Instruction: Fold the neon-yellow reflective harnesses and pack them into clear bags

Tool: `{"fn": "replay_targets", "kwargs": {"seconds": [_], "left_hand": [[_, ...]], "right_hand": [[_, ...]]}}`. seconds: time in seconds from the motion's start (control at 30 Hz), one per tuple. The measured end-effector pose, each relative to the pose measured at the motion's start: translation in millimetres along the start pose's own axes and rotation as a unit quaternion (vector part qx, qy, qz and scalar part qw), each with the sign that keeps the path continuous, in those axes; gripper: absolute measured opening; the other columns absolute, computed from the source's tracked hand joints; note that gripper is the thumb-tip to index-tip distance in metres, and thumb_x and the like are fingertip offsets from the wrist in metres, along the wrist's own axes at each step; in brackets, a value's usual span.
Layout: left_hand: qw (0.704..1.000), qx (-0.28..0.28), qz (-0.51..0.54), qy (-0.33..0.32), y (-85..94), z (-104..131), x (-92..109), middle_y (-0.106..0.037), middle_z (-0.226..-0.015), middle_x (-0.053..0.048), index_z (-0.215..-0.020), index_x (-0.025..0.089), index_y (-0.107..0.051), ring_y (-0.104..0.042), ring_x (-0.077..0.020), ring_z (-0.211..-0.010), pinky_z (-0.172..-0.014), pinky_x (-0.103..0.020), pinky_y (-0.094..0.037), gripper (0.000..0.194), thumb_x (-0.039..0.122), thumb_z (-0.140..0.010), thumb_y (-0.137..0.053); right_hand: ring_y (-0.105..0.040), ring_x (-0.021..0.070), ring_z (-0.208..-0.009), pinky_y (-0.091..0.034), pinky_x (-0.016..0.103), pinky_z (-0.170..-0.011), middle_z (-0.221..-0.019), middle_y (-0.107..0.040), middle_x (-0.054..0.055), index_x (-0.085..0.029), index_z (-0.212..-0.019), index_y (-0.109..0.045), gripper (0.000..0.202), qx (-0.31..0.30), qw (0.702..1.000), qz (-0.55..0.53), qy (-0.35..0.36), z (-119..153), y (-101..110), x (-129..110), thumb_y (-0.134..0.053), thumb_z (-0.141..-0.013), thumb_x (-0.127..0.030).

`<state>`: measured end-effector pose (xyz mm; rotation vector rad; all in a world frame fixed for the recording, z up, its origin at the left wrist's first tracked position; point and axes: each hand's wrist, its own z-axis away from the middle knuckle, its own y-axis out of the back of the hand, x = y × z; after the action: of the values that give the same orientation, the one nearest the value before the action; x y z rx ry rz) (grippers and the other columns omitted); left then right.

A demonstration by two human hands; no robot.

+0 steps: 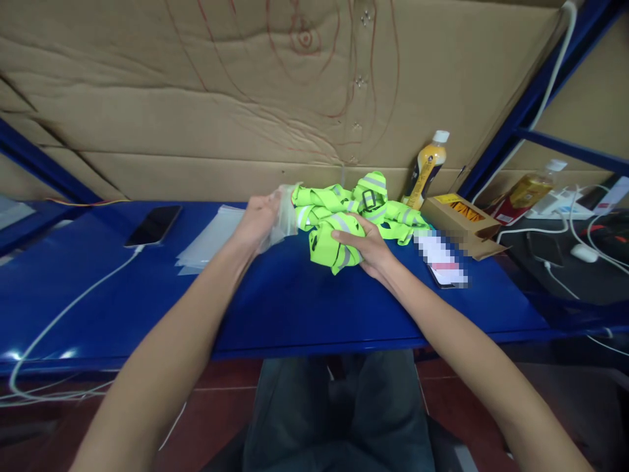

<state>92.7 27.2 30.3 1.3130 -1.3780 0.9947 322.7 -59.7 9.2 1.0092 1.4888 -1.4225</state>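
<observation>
A heap of neon green straps with grey reflective stripes [366,206] lies on the blue shelf [275,301]. My right hand [366,248] is closed around a bunched green strap [328,244] at the near edge of the heap. My left hand [258,219] holds a clear plastic bag [285,210] just left of the heap, its mouth turned toward the straps. A stack of flat clear bags [211,239] lies left of that hand.
A black phone [153,225] on a white cable [73,305] rests at the left. Behind the heap stand a yellow drink bottle [428,167] and an open cardboard box [459,219]. A second phone lies under a blurred patch [442,262]. Cables, chargers and another bottle [528,190] crowd the right.
</observation>
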Motion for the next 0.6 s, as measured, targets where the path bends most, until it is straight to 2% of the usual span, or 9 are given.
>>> {"fn": "replay_targets", "kwargs": {"seconds": [0.1,0.17,0.27,0.37,0.43,0.5,0.53,0.6], "left_hand": [[0.995,-0.07,-0.07,-0.004,-6.6,7,-4,-0.051,-0.053,-0.001,-0.06,0.021,-0.054,-0.042,-0.0123,-0.047,-0.047,-0.027,-0.035,0.076,0.091,-0.084,-0.07],[0.982,-0.115,-0.14,-0.046,-9.3,10,-4,-0.047,-0.053,0.0,-0.057,0.022,-0.05,-0.037,-0.0119,-0.049,-0.049,-0.027,-0.03,0.077,0.091,-0.087,-0.063],[0.944,-0.139,-0.265,-0.135,-11.7,11,-5,-0.037,-0.052,0.002,-0.055,0.023,-0.038,-0.03,-0.0125,-0.053,-0.054,-0.03,-0.021,0.07,0.076,-0.094,-0.063],[0.917,-0.127,-0.327,-0.187,-13.2,11,-6,-0.044,-0.055,0.001,-0.059,0.023,-0.045,-0.037,-0.0151,-0.056,-0.059,-0.031,-0.025,0.056,0.061,-0.096,-0.064],[0.922,-0.142,-0.303,-0.197,-13.5,11,-7,-0.059,-0.067,0.0,-0.076,0.022,-0.061,-0.051,-0.0177,-0.064,-0.063,-0.031,-0.035,0.039,0.056,-0.095,-0.066],[0.922,-0.154,-0.274,-0.225,-13.8,13,-6,-0.072,-0.094,-0.004,-0.106,0.022,-0.069,-0.064,-0.0222,-0.083,-0.077,-0.033,-0.049,0.031,0.05,-0.093,-0.068],[0.917,-0.138,-0.276,-0.252,-14.2,15,-5,-0.073,-0.108,-0.008,-0.121,0.022,-0.068,-0.067,-0.0251,-0.095,-0.087,-0.037,-0.052,0.038,0.047,-0.092,-0.069],[0.89,-0.05,-0.325,-0.316,-16.0,20,-2,-0.07,-0.12,-0.012,-0.131,0.022,-0.064,-0.065,-0.0311,-0.111,-0.104,-0.046,-0.051,0.044,0.042,-0.092,-0.07]], "right_hand": [[-0.076,0.0234,-0.094,-0.065,0.043,-0.093,-0.101,-0.081,-0.001,-0.027,-0.104,-0.078,0.068,-0.029,1.0,0.0,-0.009,4,-3,-1,-0.111,-0.047,-0.045],[-0.075,0.0213,-0.091,-0.065,0.041,-0.092,-0.098,-0.08,-0.002,-0.027,-0.102,-0.079,0.066,-0.034,0.999,-0.004,-0.007,4,-3,0,-0.111,-0.047,-0.042],[-0.075,0.0213,-0.089,-0.066,0.042,-0.091,-0.096,-0.08,-0.003,-0.027,-0.102,-0.08,0.065,-0.042,0.999,0.002,-0.013,3,-2,3,-0.111,-0.046,-0.037],[-0.078,0.0242,-0.091,-0.066,0.046,-0.094,-0.097,-0.081,-0.001,-0.027,-0.102,-0.081,0.066,-0.055,0.998,0.017,-0.031,3,-2,5,-0.111,-0.044,-0.036],[-0.078,0.025,-0.092,-0.066,0.046,-0.095,-0.096,-0.081,-0.001,-0.026,-0.1,-0.081,0.066,-0.058,0.997,0.021,-0.042,3,-3,6,-0.111,-0.043,-0.034],[-0.078,0.0243,-0.09,-0.067,0.044,-0.091,-0.095,-0.081,-0.001,-0.025,-0.1,-0.081,0.066,-0.051,0.997,0.012,-0.05,2,-4,8,-0.111,-0.041,-0.031],[-0.078,0.0234,-0.089,-0.067,0.042,-0.088,-0.096,-0.082,-0.001,-0.025,-0.1,-0.081,0.067,-0.045,0.998,0.002,-0.051,1,-4,9,-0.111,-0.041,-0.029],[-0.077,0.0213,-0.086,-0.067,0.037,-0.084,-0.097,-0.082,-0.001,-0.025,-0.102,-0.081,0.069,-0.023,0.998,-0.027,-0.046,-2,-2,10,-0.112,-0.041,-0.029]]}}
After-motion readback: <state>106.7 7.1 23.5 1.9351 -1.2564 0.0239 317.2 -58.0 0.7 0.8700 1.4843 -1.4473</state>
